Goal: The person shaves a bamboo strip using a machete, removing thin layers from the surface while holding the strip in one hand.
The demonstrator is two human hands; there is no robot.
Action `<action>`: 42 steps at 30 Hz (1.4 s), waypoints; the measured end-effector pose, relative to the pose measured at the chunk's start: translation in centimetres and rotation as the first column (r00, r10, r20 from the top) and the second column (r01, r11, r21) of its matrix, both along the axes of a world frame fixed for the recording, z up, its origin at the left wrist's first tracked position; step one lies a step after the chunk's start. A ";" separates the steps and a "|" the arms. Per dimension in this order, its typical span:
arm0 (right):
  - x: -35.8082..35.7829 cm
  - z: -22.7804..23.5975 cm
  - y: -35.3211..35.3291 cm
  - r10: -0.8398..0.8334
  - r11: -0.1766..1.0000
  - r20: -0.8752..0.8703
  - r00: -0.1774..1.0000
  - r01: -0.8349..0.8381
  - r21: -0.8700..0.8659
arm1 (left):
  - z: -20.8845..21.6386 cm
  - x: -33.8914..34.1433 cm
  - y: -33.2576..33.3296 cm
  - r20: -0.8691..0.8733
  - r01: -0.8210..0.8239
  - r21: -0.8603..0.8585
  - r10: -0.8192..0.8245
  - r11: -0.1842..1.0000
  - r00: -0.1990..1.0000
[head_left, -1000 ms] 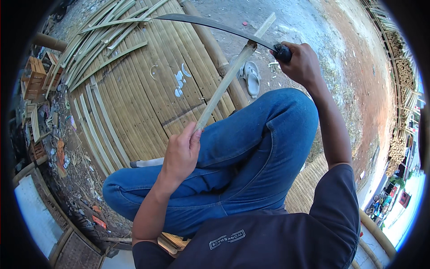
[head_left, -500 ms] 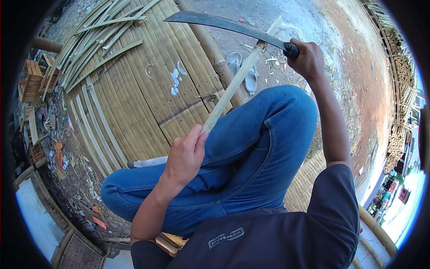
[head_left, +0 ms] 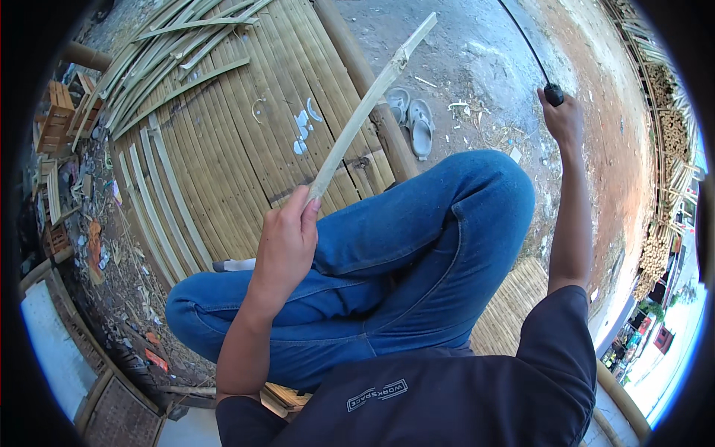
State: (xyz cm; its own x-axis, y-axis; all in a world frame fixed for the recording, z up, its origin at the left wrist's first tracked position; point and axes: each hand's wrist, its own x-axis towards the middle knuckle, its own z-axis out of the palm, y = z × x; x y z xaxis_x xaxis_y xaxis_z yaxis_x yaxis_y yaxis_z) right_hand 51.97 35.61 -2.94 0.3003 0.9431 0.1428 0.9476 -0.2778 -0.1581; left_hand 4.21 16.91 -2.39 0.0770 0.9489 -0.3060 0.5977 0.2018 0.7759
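My left hand [head_left: 285, 237] is closed round the lower end of a pale bamboo strip [head_left: 359, 117], just above my bent leg. The strip slants up and away to the right, with a knobby node near its far end. Out to the right, my right hand [head_left: 562, 123] grips the black handle of a machete [head_left: 530, 49]. Its blade shows as a thin dark line, seen nearly edge-on, pointing up and away past the top of the picture. Strip and machete are well apart.
I sit on a bamboo-slat platform [head_left: 216, 141]. Many bamboo strips [head_left: 167, 56] are heaped at its far left, and several more [head_left: 175, 201] lie side by side nearer me. Grey clogs [head_left: 421, 130] stand on the ground past its edge. White scraps [head_left: 302, 130] lie on the slats.
My right hand has swung the machete away to the right, off the strip, and its blade has turned edge-on. My left hand has moved slightly left with the strip, which now stands steeper.
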 end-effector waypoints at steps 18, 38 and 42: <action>-18.8 5.7 -1.8 0.567 0.819 -0.066 0.821 -0.570 -0.065 | 3.1 1.1 -1.2 0.311 -0.055 -0.125 0.092 0.991 0.946; -18.0 3.8 -0.6 0.621 0.784 -0.019 0.784 -0.621 -0.005 | 3.1 1.4 -2.6 0.591 0.045 -0.224 0.099 0.973 0.800; -17.4 3.2 -0.2 0.590 0.807 0.039 0.806 -0.588 -0.060 | 2.0 2.0 -2.7 0.574 0.034 -0.199 0.088 0.979 0.814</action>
State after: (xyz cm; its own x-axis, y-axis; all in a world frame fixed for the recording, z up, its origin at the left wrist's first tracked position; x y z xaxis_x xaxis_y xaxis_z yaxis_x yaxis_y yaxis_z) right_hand 34.55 35.44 0.27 -0.3219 0.9418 0.0973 0.9379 0.3312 -0.1035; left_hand 6.23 14.24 -0.35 0.2726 0.8804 -0.3880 0.0434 0.3916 0.9191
